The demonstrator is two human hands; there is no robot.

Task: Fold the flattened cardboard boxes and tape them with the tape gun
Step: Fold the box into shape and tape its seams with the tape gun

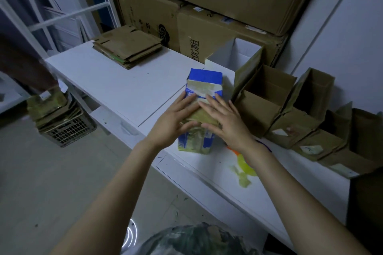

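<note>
- I am pressing my left grip (176, 118) and right grip (226, 122) flat on the box (205, 77), fingers straight, clasping nothing.
- The box is standing on the worktop (124, 89), its top running lengthwise away from me under both palms.
- A blurred yellow-orange thing (245, 164), likely the tape gun, is lying just beside the box below my right wrist, so the right grip is sitting nearer.

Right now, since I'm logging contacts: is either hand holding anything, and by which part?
Nothing is gripped. The left hand and right hand press flat on the taped top of the blue-and-white box.
</note>
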